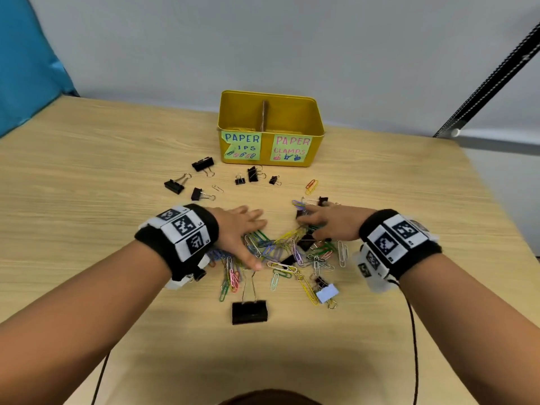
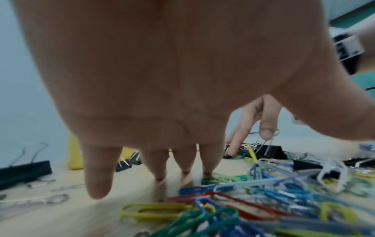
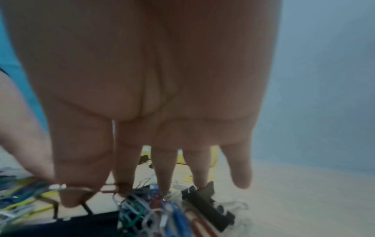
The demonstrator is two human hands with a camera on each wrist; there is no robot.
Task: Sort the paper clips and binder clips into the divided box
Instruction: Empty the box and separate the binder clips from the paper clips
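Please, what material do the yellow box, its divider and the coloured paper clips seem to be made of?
The yellow box looks like painted metal: glossy, thin rolled rim. Its divider seems to be brown cardboard, matt and rough-edged. The coloured paper clips appear to be wire with a smooth plastic coating; this is only from their look.

Office-type room: light wood-grain desk [image 1: 87, 176] stood against plain grey wall [image 1: 292, 48]; blue fabric panel [image 1: 26, 59] at left.

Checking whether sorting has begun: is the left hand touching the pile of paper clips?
Touching. In the head view the left hand lies spread on the paper clips; the left wrist view shows fingertips down at the pile's edge.
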